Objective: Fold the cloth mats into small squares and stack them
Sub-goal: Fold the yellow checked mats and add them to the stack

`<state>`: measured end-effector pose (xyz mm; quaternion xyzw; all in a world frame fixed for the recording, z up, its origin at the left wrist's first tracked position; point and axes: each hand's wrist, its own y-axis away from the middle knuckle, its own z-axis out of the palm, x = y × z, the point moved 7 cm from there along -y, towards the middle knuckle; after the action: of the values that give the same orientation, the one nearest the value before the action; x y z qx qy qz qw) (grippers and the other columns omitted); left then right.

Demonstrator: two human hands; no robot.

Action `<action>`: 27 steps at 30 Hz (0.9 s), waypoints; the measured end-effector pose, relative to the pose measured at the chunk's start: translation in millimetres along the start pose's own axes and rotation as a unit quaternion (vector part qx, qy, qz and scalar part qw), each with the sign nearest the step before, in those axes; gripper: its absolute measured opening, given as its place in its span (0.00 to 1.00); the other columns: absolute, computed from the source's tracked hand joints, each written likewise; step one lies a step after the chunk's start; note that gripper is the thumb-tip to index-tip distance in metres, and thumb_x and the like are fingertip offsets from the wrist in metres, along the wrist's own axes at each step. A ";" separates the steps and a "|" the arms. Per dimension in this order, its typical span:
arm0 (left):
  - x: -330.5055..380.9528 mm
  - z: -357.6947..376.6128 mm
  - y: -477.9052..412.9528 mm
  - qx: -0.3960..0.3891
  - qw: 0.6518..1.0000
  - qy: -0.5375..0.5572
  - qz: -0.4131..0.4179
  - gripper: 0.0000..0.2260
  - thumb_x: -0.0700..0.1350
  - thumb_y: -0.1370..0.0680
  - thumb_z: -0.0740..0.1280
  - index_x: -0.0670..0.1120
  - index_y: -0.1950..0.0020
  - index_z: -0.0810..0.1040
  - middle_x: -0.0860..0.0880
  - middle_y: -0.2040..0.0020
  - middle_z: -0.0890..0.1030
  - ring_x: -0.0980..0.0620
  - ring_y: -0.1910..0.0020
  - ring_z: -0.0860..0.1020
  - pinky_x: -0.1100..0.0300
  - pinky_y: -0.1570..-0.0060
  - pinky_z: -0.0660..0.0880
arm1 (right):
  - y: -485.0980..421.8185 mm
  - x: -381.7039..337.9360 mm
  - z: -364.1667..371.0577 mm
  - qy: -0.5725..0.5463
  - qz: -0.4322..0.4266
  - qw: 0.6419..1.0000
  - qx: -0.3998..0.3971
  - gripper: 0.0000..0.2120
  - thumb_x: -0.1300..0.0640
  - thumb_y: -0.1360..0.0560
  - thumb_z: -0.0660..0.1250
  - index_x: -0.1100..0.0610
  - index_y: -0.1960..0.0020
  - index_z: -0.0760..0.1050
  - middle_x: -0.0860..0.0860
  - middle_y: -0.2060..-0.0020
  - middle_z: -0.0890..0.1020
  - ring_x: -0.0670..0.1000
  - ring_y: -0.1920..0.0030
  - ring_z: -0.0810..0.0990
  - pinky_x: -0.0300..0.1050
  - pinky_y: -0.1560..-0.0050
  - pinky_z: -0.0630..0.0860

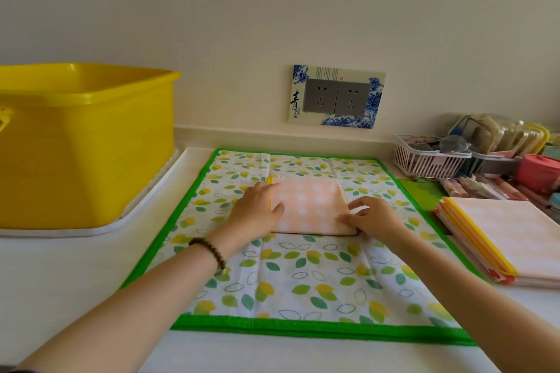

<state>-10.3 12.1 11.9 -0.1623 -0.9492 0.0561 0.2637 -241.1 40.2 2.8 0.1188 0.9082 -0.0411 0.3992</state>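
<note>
A peach checked cloth mat, folded into a small square with a yellow edge at its left, lies on a large leaf-print mat with a green border. My left hand rests flat on the square's left side, fingers spread. My right hand pinches the square's near right corner. A stack of folded mats, peach on top with yellow and red edges, sits at the right.
A big yellow plastic tub stands on a white tray at the left. At the back right are a white basket, a pink container and assorted small items. A double wall socket is on the wall behind.
</note>
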 end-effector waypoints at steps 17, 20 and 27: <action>-2.6 40.5 -1.1 -0.088 0.984 -0.151 0.012 0.23 0.49 0.17 0.45 0.48 0.22 0.50 0.50 0.21 0.48 0.50 0.23 0.44 0.52 0.25 0.43 | -16.5 -74.0 106.3 0.327 -0.179 0.924 -0.086 0.25 0.52 0.18 0.46 0.56 0.23 0.48 0.50 0.23 0.49 0.50 0.23 0.46 0.51 0.25 0.43; -2.1 38.6 -1.1 -0.093 0.984 -0.150 0.009 0.23 0.49 0.17 0.46 0.47 0.22 0.50 0.50 0.21 0.48 0.50 0.23 0.45 0.52 0.25 0.44 | -17.4 -62.5 101.2 0.318 -0.179 0.926 -0.098 0.25 0.51 0.18 0.41 0.55 0.23 0.45 0.49 0.23 0.47 0.48 0.23 0.44 0.48 0.25 0.41; 0.5 35.8 -3.4 -0.128 0.978 -0.165 -0.001 0.23 0.50 0.17 0.45 0.47 0.22 0.53 0.50 0.21 0.50 0.49 0.23 0.48 0.50 0.25 0.46 | -29.1 -21.4 63.7 0.341 -0.121 0.928 -0.088 0.26 0.47 0.18 0.40 0.55 0.23 0.41 0.50 0.23 0.43 0.48 0.24 0.41 0.47 0.25 0.39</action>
<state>-30.2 8.3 -17.9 -0.1825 -0.9791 -0.0396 0.0804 -188.8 -2.6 -25.3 -0.0207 0.9970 0.0344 0.0664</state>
